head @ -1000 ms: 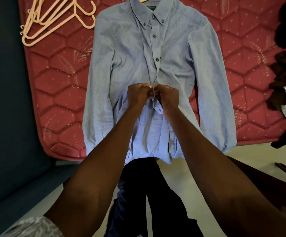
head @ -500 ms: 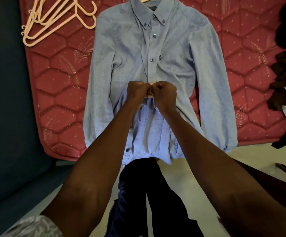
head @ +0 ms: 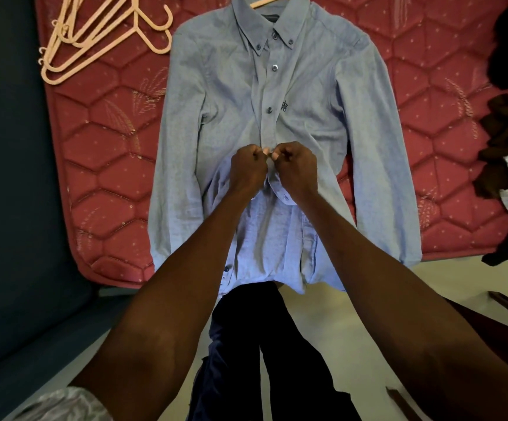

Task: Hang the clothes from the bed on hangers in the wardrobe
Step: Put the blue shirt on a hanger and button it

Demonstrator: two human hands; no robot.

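A red quilted mattress [head: 101, 165] carries a light-blue button-down shirt [head: 222, 95], already on a hanger [head: 269, 0], with spare hangers [head: 101, 34] beside it. The left hand [head: 248, 170] and right hand [head: 296, 168] pinch the placket mid-chest, fastening a button. Tugging could pull the fabric crooked or slip the collar off the hanger.

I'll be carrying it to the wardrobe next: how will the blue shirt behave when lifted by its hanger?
The shirt is probably floppy: it creases and bunches where both hands pinch its front. It likely weighs little, being thin cloth. The unbuttoned lower part and long sleeves may swing; the hanger should keep the shoulders in shape.
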